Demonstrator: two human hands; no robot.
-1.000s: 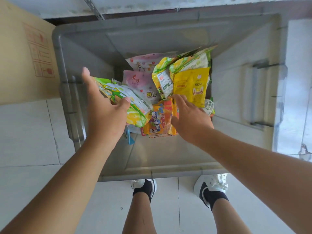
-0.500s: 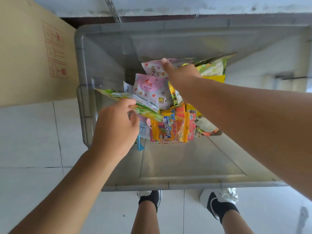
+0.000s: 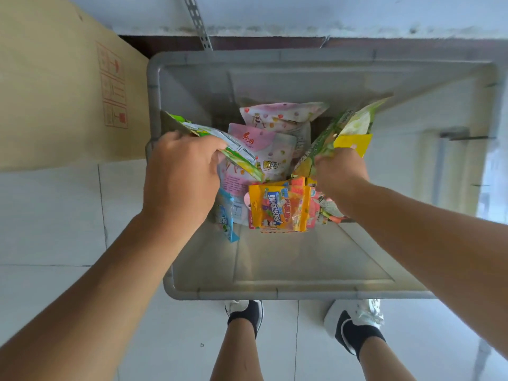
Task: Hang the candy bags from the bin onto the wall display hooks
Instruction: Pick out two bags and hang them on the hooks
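White tiled floor (image 3: 55, 215) bears a grey plastic bin (image 3: 275, 294). Above it, left hand (image 3: 178, 177) grips a green-white candy bag (image 3: 239, 154), right hand (image 3: 339, 171) clutches green-yellow bags (image 3: 354, 125), presumably for hanging.

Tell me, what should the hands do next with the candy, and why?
Probably lift both hands straight up out of the bin. The left hand grips a green bag and the right hand grips a green and yellow bunch, both low over the pile, and no hooks show here.
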